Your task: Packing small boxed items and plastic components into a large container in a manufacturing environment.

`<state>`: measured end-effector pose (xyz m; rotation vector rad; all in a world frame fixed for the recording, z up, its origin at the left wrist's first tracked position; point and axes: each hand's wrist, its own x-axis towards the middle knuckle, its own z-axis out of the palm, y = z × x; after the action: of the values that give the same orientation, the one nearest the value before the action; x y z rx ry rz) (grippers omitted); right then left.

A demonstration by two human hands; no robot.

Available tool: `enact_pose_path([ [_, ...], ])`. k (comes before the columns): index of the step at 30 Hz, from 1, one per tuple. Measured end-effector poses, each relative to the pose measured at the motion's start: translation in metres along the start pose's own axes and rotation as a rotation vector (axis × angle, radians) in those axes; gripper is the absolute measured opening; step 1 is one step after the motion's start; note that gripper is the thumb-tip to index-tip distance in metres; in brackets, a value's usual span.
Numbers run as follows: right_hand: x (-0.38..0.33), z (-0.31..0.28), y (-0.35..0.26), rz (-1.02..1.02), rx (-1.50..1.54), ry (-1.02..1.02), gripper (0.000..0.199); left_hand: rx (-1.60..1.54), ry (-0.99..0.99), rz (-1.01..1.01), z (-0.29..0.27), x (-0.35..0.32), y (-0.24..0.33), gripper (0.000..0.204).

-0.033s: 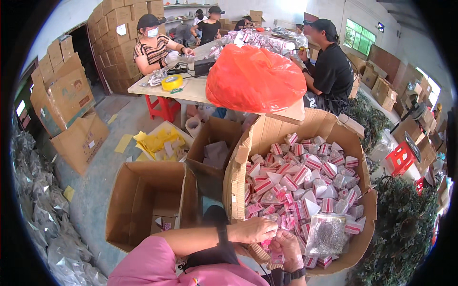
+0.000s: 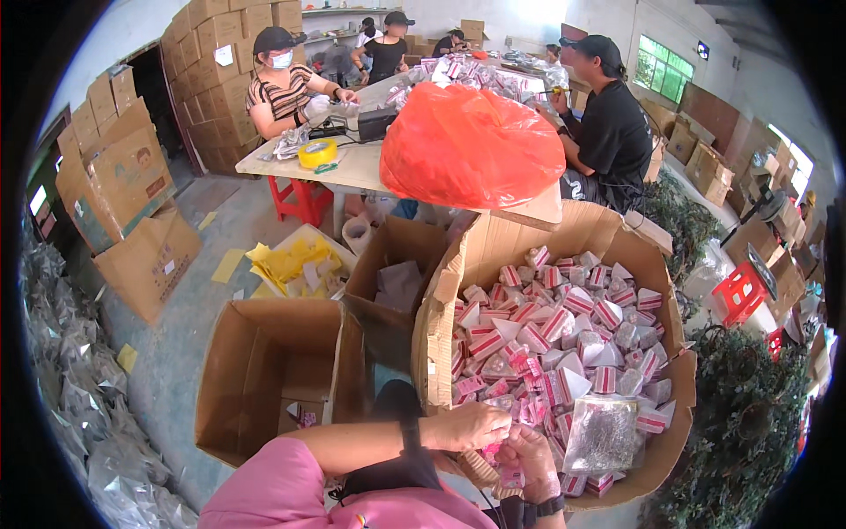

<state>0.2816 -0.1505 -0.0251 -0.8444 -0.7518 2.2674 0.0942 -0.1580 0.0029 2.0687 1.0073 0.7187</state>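
Note:
My left hand (image 2: pixel 476 427) and my right hand (image 2: pixel 529 460) meet over the near edge of a large cardboard box (image 2: pixel 445 309). The fingertips of my left hand are pinched together, touching those of my right; whatever lies between them is too small to make out. A small pink printed packet (image 2: pixel 511 477) hangs from my right hand, whose fingers are curled around it. The box is heaped with small wedge-shaped pieces (image 2: pixel 582 300), white with red or pink stripes, several in clear wrap. On the heap beside my right hand lies a clear plastic bag (image 2: pixel 602 434).
An open carton (image 2: pixel 264 370) with a few small pieces stands to the left. Behind it are a smaller box (image 2: pixel 397 256) and yellow sheets (image 2: pixel 300 264). A worktable (image 2: pixel 361 167) ahead bears a red plastic bag (image 2: pixel 471 145) and yellow tape (image 2: pixel 317 153). Several people sit around it.

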Motion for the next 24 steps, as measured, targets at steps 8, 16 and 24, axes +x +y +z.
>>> enact_pose_path([
  [8,-0.004,0.02,-0.012,-0.1,-0.361,0.179,0.01,-0.022,0.106,-0.136,0.012,0.002,0.006,0.021],
  [16,-0.02,0.035,-0.003,-0.435,-0.988,0.32,0.01,-0.656,0.076,-0.446,0.02,-0.003,0.0,0.016],
  [24,-0.019,0.042,0.005,-0.621,-1.243,0.297,0.008,-0.515,0.133,-0.393,0.017,-0.017,0.007,0.019],
])
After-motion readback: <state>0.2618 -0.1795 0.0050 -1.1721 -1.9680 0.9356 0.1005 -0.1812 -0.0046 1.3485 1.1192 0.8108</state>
